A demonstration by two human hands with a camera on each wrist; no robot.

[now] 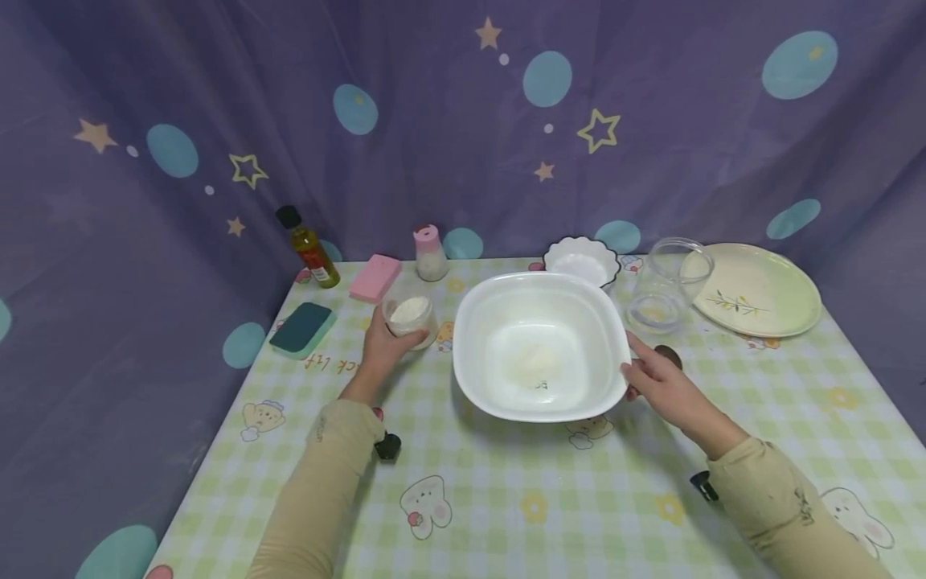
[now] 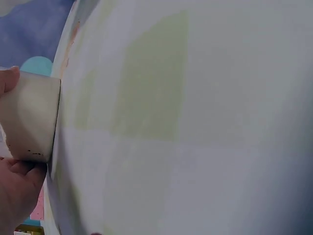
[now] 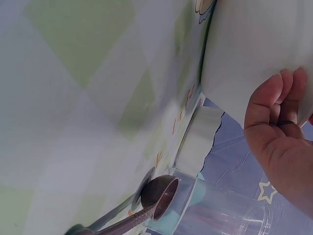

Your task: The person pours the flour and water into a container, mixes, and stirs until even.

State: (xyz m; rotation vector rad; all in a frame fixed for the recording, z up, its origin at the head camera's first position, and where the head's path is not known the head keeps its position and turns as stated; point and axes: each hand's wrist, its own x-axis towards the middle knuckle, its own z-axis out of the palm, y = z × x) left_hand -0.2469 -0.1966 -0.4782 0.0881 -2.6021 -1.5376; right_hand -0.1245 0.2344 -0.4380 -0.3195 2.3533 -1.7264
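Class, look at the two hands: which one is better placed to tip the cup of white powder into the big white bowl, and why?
The left hand: it already grips the cup of white powder beside the big white bowl. The right hand is holding the bowl's rim, steadying it.

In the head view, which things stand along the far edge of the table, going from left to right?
Oil bottle → pink sponge → pink-capped shaker → small scalloped white dish → clear glass jar → pale green plate.
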